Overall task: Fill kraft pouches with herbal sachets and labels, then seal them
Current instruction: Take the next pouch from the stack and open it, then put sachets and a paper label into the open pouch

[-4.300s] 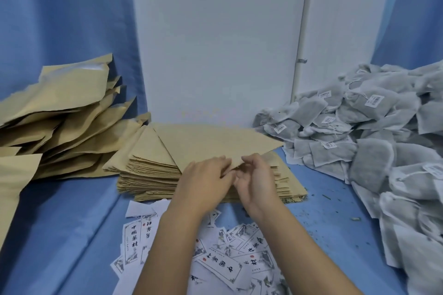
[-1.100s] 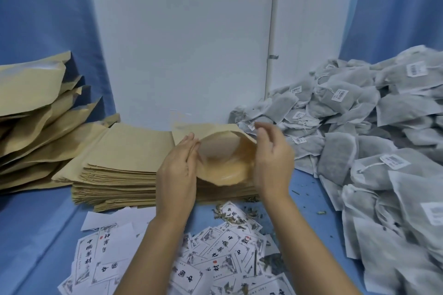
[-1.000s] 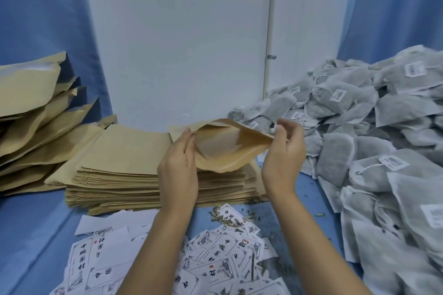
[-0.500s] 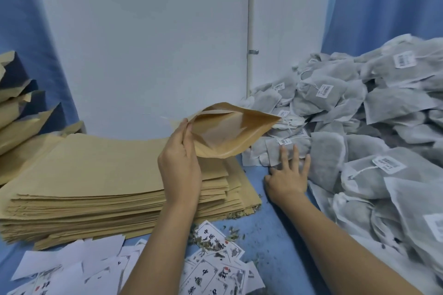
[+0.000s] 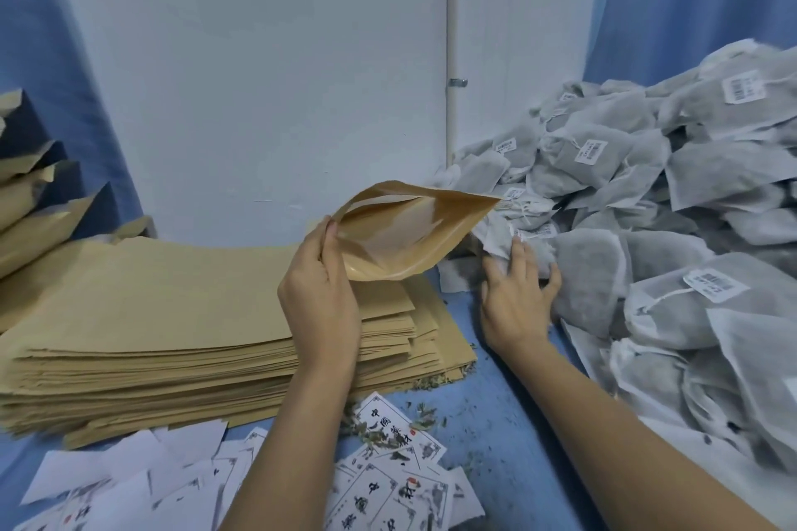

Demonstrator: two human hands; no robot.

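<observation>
Fingers point(image 5: 330, 237) of the left hand point(image 5: 319, 297) pinch one side of the mouth of a kraft pouch point(image 5: 414, 233), holding it gaping above the right end of the stack of flat pouches point(image 5: 172, 306). Fingers point(image 5: 519, 257) of the right hand point(image 5: 515, 302) lie spread and nearly straight on a sachet point(image 5: 496, 237), touching it but not yet closed round it. That sachet sits at the edge of the sachet heap point(image 5: 668, 228), which rises to the right of the stack and takes up that whole side of the blue tabletop point(image 5: 509, 423). The pouch's mouth points away from the stack, toward the heap, and looks empty inside. Printed labels point(image 5: 388, 466) lie scattered just in front of the stack. Judging by this, the filling step has only begun: the pouch is opened and a sachet is being chosen. The next move calls for the right fingers to curl round one sachet, lift it clear of its neighbours' strings and tags, and slide it into the mouth while the left pinch holds the opening wide; a label from in front of the stack would follow.
</observation>
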